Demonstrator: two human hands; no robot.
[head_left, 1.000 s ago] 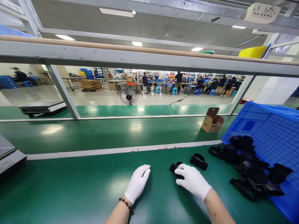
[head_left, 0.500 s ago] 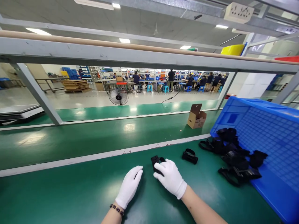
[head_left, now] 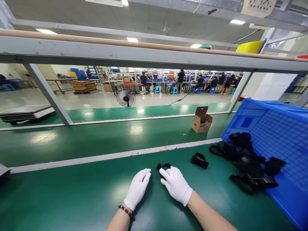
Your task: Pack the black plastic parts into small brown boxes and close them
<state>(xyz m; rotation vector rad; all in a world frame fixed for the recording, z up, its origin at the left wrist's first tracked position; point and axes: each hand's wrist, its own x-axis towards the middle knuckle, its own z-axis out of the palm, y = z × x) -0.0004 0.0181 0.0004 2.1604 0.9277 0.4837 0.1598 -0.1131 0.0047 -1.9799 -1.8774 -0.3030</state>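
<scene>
Both my hands wear white gloves and lie on the green bench. My right hand (head_left: 176, 187) rests over a small black strap part (head_left: 162, 166), its fingers curled on it. My left hand (head_left: 138, 188) lies flat beside it with fingers together, holding nothing; a bead bracelet is on that wrist. A second black strap part (head_left: 199, 160) lies apart to the right. Several more black parts (head_left: 247, 160) spill out of a tipped blue crate (head_left: 279, 134) at the right.
A small open cardboard box (head_left: 202, 121) stands on the green belt beyond the white line. A grey frame rail (head_left: 144, 57) crosses overhead. A floor fan (head_left: 126, 98) and several seated workers are far behind. Flat grey trays (head_left: 26, 112) lie at the left.
My right hand drew the black strap part leftward, toward my left hand. The view swung, so the crate and box sit differently in frame.
</scene>
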